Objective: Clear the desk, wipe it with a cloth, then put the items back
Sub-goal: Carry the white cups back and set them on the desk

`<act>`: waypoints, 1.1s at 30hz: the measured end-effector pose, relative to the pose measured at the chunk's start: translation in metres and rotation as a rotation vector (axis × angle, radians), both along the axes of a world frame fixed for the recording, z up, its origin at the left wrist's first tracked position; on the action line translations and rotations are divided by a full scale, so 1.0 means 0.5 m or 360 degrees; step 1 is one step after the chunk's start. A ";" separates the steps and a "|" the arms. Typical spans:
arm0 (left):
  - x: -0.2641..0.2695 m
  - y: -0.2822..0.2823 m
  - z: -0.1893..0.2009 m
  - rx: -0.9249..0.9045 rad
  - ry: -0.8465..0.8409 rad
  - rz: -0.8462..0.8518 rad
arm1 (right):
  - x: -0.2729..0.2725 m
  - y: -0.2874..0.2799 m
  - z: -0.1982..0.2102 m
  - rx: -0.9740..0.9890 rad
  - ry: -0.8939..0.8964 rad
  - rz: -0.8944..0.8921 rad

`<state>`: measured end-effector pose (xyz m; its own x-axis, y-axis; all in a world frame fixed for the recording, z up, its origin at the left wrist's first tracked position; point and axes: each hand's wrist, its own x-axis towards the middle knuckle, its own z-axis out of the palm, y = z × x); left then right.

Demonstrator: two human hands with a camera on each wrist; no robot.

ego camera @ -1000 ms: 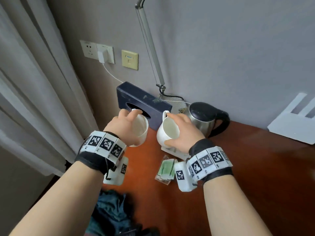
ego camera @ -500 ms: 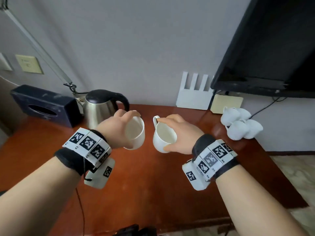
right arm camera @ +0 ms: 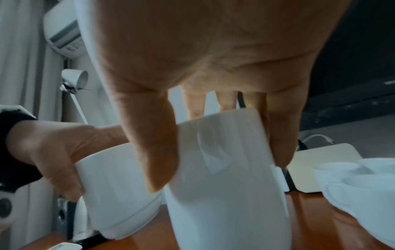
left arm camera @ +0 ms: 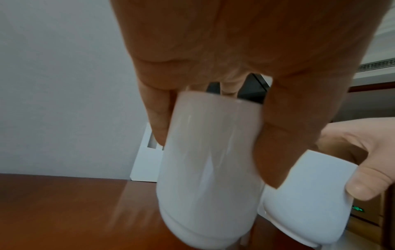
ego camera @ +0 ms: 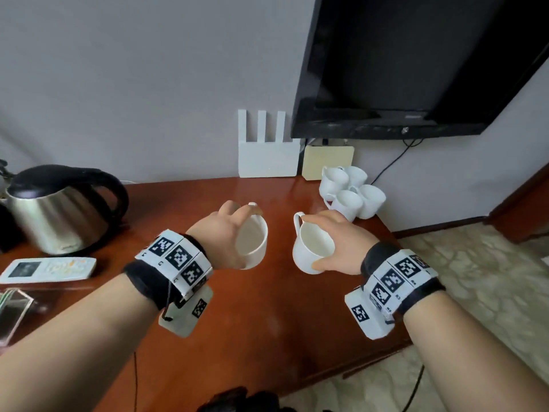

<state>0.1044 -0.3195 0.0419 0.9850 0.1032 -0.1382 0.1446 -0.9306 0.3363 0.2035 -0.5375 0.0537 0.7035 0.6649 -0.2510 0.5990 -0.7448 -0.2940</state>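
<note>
Each hand carries a white cup above the red-brown desk point(ego camera: 267, 322). My left hand point(ego camera: 225, 233) grips the left white cup point(ego camera: 252, 242) by its rim from above; in the left wrist view thumb and fingers clamp that cup point(left arm camera: 211, 177). My right hand point(ego camera: 335, 242) holds the right white cup point(ego camera: 312, 248), its handle pointing away; in the right wrist view the fingers pinch its cup point(right arm camera: 226, 186). Both cups hang tilted, clear of the desk. Several white cups point(ego camera: 350, 191) stand clustered at the desk's far right corner.
A steel kettle point(ego camera: 59, 209) stands at the left, with a white remote point(ego camera: 47, 269) in front of it. A white router point(ego camera: 267, 156) and a cream box point(ego camera: 328, 162) lean on the wall. A black television point(ego camera: 416, 69) hangs above. The desk's right edge drops to tiled floor point(ego camera: 475, 278).
My view and both hands have swung from the desk's left end, by the tissue box and kettle, to the right, carrying the two cups toward the cluster of cups.
</note>
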 end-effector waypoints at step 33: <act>0.474 -0.456 -0.205 -0.0162 0.0407 0.0537 | 0.548 -0.351 -0.217 -0.0104 0.0203 0.0160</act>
<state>0.3415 -0.5475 -0.0607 0.8311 0.3867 -0.3997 0.5257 -0.7808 0.3376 0.4775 -0.7132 -0.0550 0.5938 0.7096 -0.3794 0.6324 -0.7031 -0.3252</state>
